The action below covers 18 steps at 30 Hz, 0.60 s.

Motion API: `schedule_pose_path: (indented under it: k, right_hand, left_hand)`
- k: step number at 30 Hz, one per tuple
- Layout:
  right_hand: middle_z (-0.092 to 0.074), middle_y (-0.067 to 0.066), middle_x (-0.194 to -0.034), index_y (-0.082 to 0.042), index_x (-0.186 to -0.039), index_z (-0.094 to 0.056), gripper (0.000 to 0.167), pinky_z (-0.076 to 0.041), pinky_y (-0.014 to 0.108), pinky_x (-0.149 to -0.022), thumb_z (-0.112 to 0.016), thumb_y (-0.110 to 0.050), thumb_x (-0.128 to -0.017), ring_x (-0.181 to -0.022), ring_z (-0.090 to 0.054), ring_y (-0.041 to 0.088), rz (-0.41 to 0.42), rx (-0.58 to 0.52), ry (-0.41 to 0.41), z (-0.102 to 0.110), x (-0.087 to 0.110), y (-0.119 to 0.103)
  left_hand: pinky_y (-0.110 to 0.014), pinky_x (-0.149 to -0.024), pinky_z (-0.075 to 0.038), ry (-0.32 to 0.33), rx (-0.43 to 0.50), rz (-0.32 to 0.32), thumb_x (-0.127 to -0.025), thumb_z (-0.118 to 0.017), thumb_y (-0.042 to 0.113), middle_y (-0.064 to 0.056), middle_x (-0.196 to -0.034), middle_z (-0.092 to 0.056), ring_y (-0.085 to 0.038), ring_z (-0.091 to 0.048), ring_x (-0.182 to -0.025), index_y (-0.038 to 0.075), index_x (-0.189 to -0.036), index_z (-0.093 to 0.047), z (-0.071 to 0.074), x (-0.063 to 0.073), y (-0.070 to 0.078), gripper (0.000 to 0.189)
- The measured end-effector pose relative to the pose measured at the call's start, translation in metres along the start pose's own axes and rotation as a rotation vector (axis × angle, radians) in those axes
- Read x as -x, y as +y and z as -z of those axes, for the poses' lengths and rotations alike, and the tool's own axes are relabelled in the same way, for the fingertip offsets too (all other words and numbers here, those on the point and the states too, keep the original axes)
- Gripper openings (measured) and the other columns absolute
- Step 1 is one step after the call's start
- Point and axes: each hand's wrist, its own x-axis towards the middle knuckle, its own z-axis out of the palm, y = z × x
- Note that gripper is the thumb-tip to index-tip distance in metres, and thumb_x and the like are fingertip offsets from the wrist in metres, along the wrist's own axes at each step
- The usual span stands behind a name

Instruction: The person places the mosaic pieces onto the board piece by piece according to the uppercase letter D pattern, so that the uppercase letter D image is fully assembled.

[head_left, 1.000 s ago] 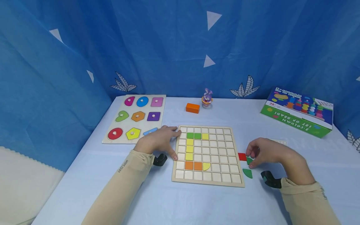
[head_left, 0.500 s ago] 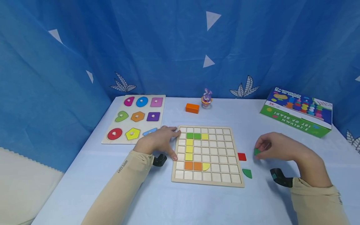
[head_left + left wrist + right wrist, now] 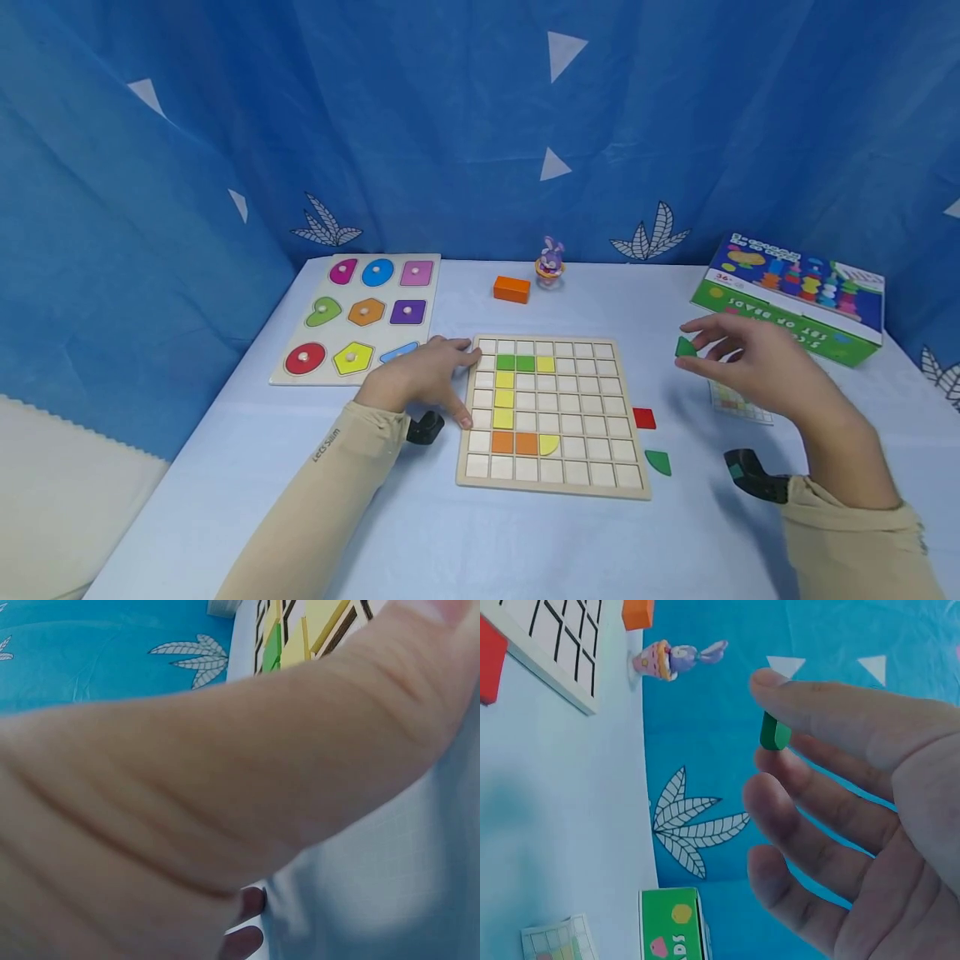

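My right hand (image 3: pixel 757 362) pinches a green quarter-circle tile (image 3: pixel 685 347) between thumb and fingertips, raised above the table; in the right wrist view the tile (image 3: pixel 775 732) shows edge-on. At the left edge of a wooden grid board (image 3: pixel 553 490), my left hand (image 3: pixel 423 375) rests with thumb and fingers spread along the frame. Green, yellow and orange tiles lie in some of its cells, among them a yellow quarter-circle (image 3: pixel 549 444). Right of the board are a red square tile (image 3: pixel 644 418) and another green quarter-circle tile (image 3: pixel 658 462). The left wrist view is mostly filled by the hand.
A small printed grid card (image 3: pixel 738 406) lies partly under my right hand. Behind it stands a bead-set box (image 3: pixel 795 300). A knobbed shape puzzle (image 3: pixel 390 333) is at the left; an orange block (image 3: pixel 512 290) and a purple bunny figure (image 3: pixel 550 260) stand at the back.
My right hand has picked up a green quarter-circle tile beside the red one and lifted it up and away to the right, uncovering part of the card. The left hand stays put.
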Motion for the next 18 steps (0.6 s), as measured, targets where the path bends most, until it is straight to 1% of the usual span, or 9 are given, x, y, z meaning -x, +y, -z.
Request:
schedule_pose_path:
  k: [4,6,10,12,16,18]
  right_hand:
    - [-0.070,0.012,-0.107,-0.006,-0.120,-0.072,0.049,-0.056,0.034,-0.070,-0.081,-0.039,-0.086,-0.094,-0.065,0.030,0.030,-0.012,-0.005,-0.004,0.000,-0.008]
    - [-0.070,0.011,-0.109,-0.007,-0.120,-0.073,0.047,-0.058,0.038,-0.071,-0.082,-0.038,-0.086,-0.094,-0.066,0.029,0.040,-0.031,-0.028,-0.007,-0.001,-0.013]
    - [-0.071,0.008,-0.108,-0.007,-0.121,-0.073,0.043,-0.059,0.043,-0.076,-0.082,-0.032,-0.086,-0.095,-0.066,0.027,0.065,-0.043,-0.086,-0.020,-0.005,-0.025]
    - [-0.071,0.007,-0.106,-0.007,-0.125,-0.070,0.045,-0.059,0.042,-0.076,-0.081,-0.029,-0.087,-0.094,-0.065,0.026,0.065,-0.037,-0.115,-0.027,-0.009,-0.033]
    - [-0.070,0.006,-0.103,-0.006,-0.127,-0.068,0.047,-0.059,0.037,-0.074,-0.081,-0.028,-0.088,-0.094,-0.064,0.025,0.071,-0.029,-0.177,-0.042,-0.020,-0.051]
    - [-0.070,0.005,-0.102,-0.006,-0.123,-0.070,0.044,-0.059,0.037,-0.075,-0.080,-0.029,-0.088,-0.094,-0.063,0.024,0.078,-0.032,-0.196,-0.050,-0.026,-0.060]
  left_hand:
    - [-0.054,-0.114,-0.033,-0.003,-0.001,0.002,-0.062,-0.093,0.053,0.002,-0.166,-0.024,-0.029,-0.019,-0.150,0.029,-0.157,-0.039,0.000,0.000,0.000,0.111]
    - [-0.054,-0.114,-0.033,-0.004,-0.002,0.005,-0.063,-0.093,0.053,0.002,-0.166,-0.024,-0.029,-0.019,-0.150,0.029,-0.157,-0.039,0.000,0.000,0.000,0.111]
    - [-0.053,-0.114,-0.033,-0.003,-0.016,-0.005,-0.063,-0.092,0.054,0.001,-0.165,-0.024,-0.029,-0.020,-0.150,0.028,-0.157,-0.038,0.000,0.000,0.000,0.112]
    - [-0.052,-0.115,-0.033,0.001,-0.021,-0.012,-0.062,-0.092,0.054,0.001,-0.165,-0.025,-0.029,-0.022,-0.150,0.027,-0.157,-0.038,0.001,-0.001,0.000,0.112]
    - [-0.052,-0.114,-0.033,0.004,-0.010,-0.011,-0.061,-0.093,0.054,0.000,-0.165,-0.026,-0.028,-0.023,-0.149,0.027,-0.157,-0.039,0.000,-0.002,0.000,0.114]
    - [-0.052,-0.114,-0.034,0.003,0.001,-0.007,-0.060,-0.093,0.054,0.000,-0.165,-0.026,-0.028,-0.023,-0.149,0.028,-0.157,-0.039,0.000,-0.003,0.000,0.114]
